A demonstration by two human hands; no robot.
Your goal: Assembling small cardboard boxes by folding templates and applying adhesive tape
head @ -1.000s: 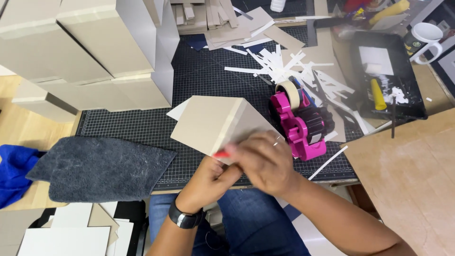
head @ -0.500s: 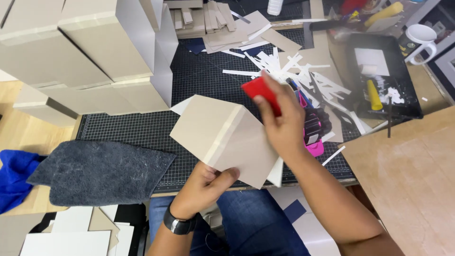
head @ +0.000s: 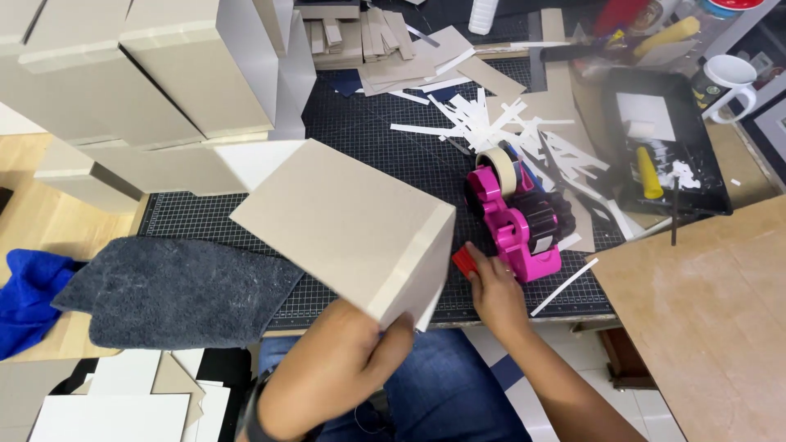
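Now the right hand (head: 497,293) is down at the near edge of the cutting mat (head: 360,139), fingers curled around a small red tool (head: 464,261) right beside the pink tape dispenser (head: 516,221); half a second ago that hand was lifted over the box with the red tool raised, so the pass over the box looks finished and the tool is back beside the dispenser. The left hand (head: 340,372) grips the grey cardboard box (head: 348,225) at its near bottom corner, thumb pressed on the side face and fingers hidden underneath, closed firmly on it. Since a second ago the box has swung up and tilted, with its broad face toward the camera, over the middle of the mat. A dark grey cloth (head: 176,290) lies on the mat's left near corner, a blue cloth (head: 29,295) beyond it at the table's left edge. Finished boxes (head: 164,74) are stacked at the far left, white paper strips (head: 491,123) are scattered at the far middle, and a black tray (head: 663,139) sits at the right.
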